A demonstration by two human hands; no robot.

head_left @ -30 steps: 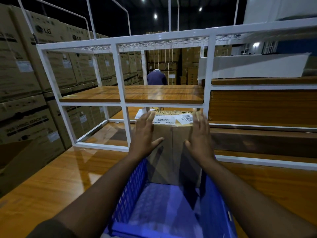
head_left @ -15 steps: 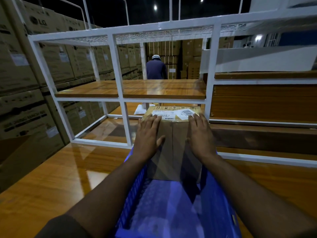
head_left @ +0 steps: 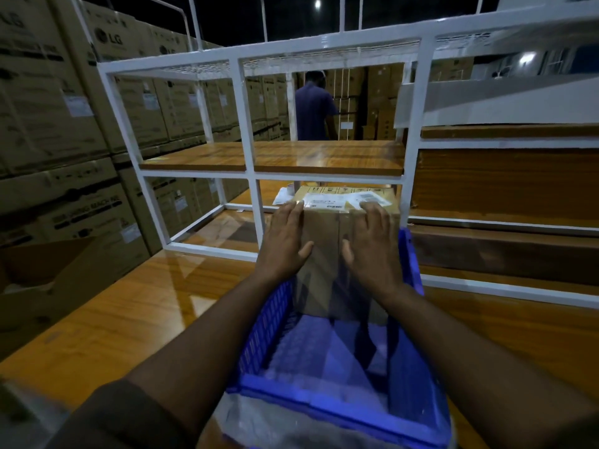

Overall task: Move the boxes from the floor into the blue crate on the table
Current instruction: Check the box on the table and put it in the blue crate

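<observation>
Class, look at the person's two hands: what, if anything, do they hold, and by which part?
Both hands press flat on the cardboard box standing in the blue crate: left hand and right hand on its near face, fingertips at the top edge. No curled grip.

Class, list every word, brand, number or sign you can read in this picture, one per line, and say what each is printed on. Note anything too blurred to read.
"LG": on a stacked carton at upper left.
Other print and white labels on the stacked cartons: too blurred to read.
White shipping labels on the box standing in the blue crate: barcode and text too small to read.
</observation>
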